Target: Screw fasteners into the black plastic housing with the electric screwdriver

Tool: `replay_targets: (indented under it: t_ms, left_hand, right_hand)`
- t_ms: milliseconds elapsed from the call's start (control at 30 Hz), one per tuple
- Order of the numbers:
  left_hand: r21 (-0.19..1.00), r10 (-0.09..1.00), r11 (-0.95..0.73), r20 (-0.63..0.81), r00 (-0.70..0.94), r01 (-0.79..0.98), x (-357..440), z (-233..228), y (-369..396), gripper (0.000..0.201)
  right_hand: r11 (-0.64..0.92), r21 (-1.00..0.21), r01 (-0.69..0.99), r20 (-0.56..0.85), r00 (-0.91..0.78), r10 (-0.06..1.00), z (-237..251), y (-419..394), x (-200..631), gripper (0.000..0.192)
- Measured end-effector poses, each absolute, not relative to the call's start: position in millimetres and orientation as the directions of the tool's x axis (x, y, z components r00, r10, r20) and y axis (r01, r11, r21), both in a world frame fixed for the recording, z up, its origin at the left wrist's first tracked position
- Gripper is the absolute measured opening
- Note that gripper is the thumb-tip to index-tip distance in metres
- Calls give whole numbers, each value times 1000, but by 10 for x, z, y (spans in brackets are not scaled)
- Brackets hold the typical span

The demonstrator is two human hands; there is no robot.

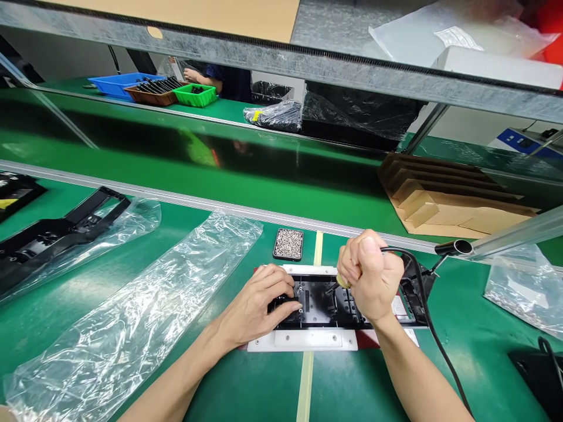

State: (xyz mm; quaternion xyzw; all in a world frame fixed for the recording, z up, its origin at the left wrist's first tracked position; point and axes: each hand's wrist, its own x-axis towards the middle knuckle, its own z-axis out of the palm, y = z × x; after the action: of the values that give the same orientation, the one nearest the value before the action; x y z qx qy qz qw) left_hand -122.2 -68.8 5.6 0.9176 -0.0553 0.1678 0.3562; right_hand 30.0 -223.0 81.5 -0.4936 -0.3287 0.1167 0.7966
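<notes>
A long black plastic housing [314,302] lies open side up in a white fixture [308,340] in front of me. My left hand [264,302] curls its thumb and fingers over the housing's left end; what lies under the fingers is partly hidden. My right hand [369,278] makes a fist around a corded soldering iron [342,282] with a yellowish grip. Its dark tip slants down and left into the middle of the housing. From the top of the fist a black cable [424,293] runs down to the right. Behind the fixture sits a small black tray [288,244] of tiny metal pieces.
A clear plastic bag [132,316] and another black housing [65,228] lie to the left. At right are a tubular holder [457,247], a bag of small parts [525,293] and cardboard dividers [457,199]. A metal shelf [264,55] crosses overhead. A person [229,79] sits beyond.
</notes>
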Motion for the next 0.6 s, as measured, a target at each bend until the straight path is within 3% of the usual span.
replay_targets:
  t_ms: [433,600]
  left_hand:
    - [640,22,-739,337,941,-212,-1228,39,-684,13]
    - [634,26,-744,347,938,-213,-1226,33,-687,10]
  right_hand:
    - [461,-882,104,386,720,576,921,-2319,348,40]
    - [503,-847,172,431,775,461,1120,-2446,416,41]
